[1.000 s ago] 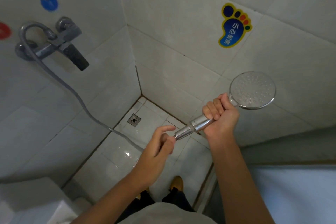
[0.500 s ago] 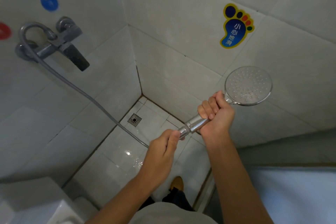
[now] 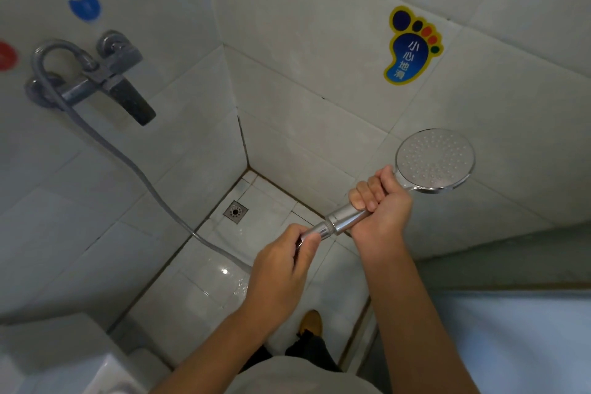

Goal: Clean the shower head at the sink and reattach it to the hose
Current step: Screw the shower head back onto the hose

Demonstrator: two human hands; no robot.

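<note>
Shower head held at the hose end over the shower floor.
Head view: the right hand (image 3: 382,205) is clenched around the handle of the shower head (image 3: 435,160), whose face sits at 2 o'clock. The left hand (image 3: 281,269) pinches the hose (image 3: 134,166) fitting at the handle's end; the hose runs to the tap (image 3: 105,77) at 10 o'clock.

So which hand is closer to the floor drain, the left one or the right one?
Left. The left hand pinches the hose nut just right of and below the floor drain; the right hand grips the shower head handle farther right.
</note>
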